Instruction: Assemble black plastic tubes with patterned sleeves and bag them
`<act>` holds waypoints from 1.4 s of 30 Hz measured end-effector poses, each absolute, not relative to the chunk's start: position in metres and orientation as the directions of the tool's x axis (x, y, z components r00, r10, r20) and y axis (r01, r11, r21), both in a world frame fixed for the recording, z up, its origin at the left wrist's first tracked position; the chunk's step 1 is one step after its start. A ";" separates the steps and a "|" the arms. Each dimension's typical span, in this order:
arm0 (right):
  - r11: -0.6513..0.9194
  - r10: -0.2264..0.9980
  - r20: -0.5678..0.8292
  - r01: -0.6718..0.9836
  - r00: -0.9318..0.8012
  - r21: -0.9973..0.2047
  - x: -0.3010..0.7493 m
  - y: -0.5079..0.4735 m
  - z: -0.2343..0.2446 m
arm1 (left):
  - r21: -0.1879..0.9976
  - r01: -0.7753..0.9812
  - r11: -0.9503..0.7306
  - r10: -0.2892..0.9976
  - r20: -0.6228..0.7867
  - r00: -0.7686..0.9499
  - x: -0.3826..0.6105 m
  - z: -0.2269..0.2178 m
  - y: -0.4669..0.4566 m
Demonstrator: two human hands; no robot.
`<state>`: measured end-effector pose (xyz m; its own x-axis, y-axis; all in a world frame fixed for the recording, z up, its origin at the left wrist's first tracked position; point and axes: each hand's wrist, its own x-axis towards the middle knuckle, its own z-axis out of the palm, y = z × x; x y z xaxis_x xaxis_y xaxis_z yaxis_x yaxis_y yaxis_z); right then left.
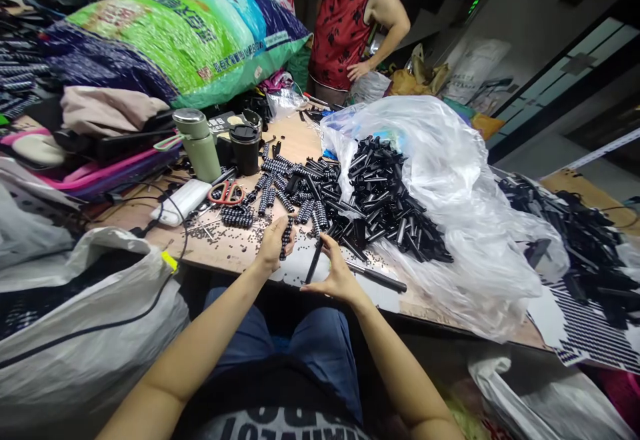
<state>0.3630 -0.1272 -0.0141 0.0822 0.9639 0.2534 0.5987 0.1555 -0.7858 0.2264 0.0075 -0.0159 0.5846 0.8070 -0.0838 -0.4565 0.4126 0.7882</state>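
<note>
Workbench (294,129) is cluttered; above its front edge, left hand (273,243) grips studded piece (286,237), right hand (341,275) spans black tube (314,261) end-to-end. Tube: probably light, stiff; hold by ends.

From the left hand (273,243), 9 o'clock is passable; beaded tubes (284,201) block 12; a black tube pile (385,200) blocks 2.
</note>
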 end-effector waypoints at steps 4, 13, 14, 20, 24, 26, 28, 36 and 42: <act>0.251 0.941 0.337 0.643 0.012 -0.724 0.358 -0.113 0.004 | 0.796 -0.423 0.432 0.787 -0.104 0.608 0.228 -0.013 0.005; 0.375 0.905 0.406 0.687 -0.126 -0.623 0.357 -0.087 0.008 | 0.789 -0.392 0.473 0.800 -0.197 0.567 0.241 -0.011 -0.005; 0.372 0.905 0.407 0.688 -0.121 -0.623 0.358 -0.087 0.007 | 0.792 -0.378 0.479 0.794 -0.208 0.571 0.241 -0.010 -0.006; 0.313 0.934 0.345 0.682 -0.094 -0.661 0.359 -0.090 -0.002 | 0.823 -0.274 0.498 0.762 -0.265 0.590 0.238 -0.004 -0.010; 0.269 0.950 0.307 0.666 -0.063 -0.696 0.358 -0.089 -0.008 | 0.822 -0.228 0.522 0.747 -0.311 0.588 0.240 -0.007 -0.010; 0.255 0.954 0.294 0.656 -0.053 -0.710 0.357 -0.088 -0.013 | 0.820 -0.202 0.535 0.733 -0.333 0.593 0.240 -0.010 -0.009; 0.233 0.960 0.279 0.652 -0.034 -0.722 0.355 -0.089 -0.019 | 0.810 -0.173 0.560 0.715 -0.367 0.595 0.241 -0.012 -0.009; 0.085 0.960 0.240 0.661 0.147 -0.746 0.349 -0.097 -0.043 | 0.773 -0.020 0.634 0.611 -0.485 0.625 0.246 -0.027 -0.011; -0.030 0.922 0.285 0.781 0.263 -0.624 0.345 -0.107 -0.066 | 0.982 0.115 -0.152 0.773 0.046 0.632 0.237 -0.065 -0.026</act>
